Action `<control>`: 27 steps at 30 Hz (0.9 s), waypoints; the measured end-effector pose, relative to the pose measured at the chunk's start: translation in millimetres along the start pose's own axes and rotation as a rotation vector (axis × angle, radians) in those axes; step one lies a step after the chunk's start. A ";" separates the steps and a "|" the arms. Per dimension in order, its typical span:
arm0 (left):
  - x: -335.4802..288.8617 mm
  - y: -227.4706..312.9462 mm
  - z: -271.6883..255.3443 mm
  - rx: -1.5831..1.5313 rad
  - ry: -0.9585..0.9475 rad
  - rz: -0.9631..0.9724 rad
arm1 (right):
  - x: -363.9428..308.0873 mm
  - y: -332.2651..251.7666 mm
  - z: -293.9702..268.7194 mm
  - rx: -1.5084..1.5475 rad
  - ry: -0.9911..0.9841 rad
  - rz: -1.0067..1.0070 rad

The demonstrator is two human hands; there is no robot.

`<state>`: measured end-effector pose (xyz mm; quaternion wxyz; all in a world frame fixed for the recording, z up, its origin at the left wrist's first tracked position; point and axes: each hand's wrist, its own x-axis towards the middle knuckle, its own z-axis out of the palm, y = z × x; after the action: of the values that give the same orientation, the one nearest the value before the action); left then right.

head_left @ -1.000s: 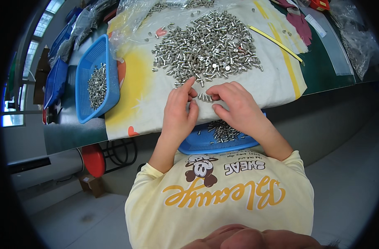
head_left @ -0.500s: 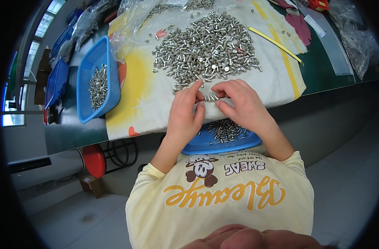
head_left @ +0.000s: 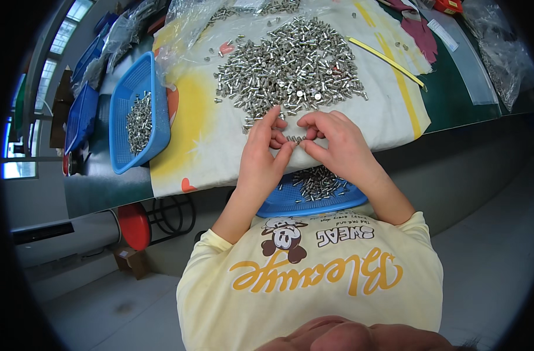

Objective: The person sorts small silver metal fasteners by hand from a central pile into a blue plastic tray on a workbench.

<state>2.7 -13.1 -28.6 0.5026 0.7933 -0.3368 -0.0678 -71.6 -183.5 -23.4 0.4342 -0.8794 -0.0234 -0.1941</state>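
Note:
Between my two hands, near the front edge of the cloth, is a short row of small silver screw-like metal pieces [head_left: 295,139]. My left hand [head_left: 265,149] has its thumb tip at the row's left end, with the fingers bent beyond it. My right hand [head_left: 336,140] pinches at the other end with thumb and curled fingers. Fingertips partly cover the row. Just beyond lies a large heap of the same metal pieces [head_left: 290,64]. Below my hands, a blue basket [head_left: 316,209] against my body holds more of these pieces, looking darker in shade.
At left on the table stands another blue basket [head_left: 160,126] with metal pieces inside. A yellow strip [head_left: 386,61] lies right of the heap on the printed cloth [head_left: 205,131]. Clear plastic bags [head_left: 185,26] lie at the back; a red stool [head_left: 133,227] stands below left.
My thumbs have come closer together over the row, covering more of it. My left fingers have bent in slightly. The heap and baskets look the same.

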 end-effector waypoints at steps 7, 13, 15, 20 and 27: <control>1.5 1.3 -1.4 -0.059 -0.084 -0.054 | 1.2 -0.2 -2.4 -0.030 -0.019 -0.042; -2.0 11.3 -7.2 -0.027 -0.188 -0.059 | -5.4 1.9 -13.5 -0.080 -0.063 -0.073; -4.3 19.6 -11.7 -0.198 -0.392 -0.112 | -7.1 1.7 -31.3 0.003 -0.292 -0.042; 1.6 9.7 -13.0 0.087 -0.068 0.021 | -1.0 5.7 -29.9 -0.034 -0.043 0.132; 23.3 -8.1 2.4 0.315 0.058 0.198 | 17.2 9.3 2.0 -0.283 0.135 -0.015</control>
<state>23.3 -26.8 -31.3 0.3859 0.8268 -0.4050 0.0587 -53.2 -189.9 -25.3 0.3050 -0.9165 0.0271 -0.2574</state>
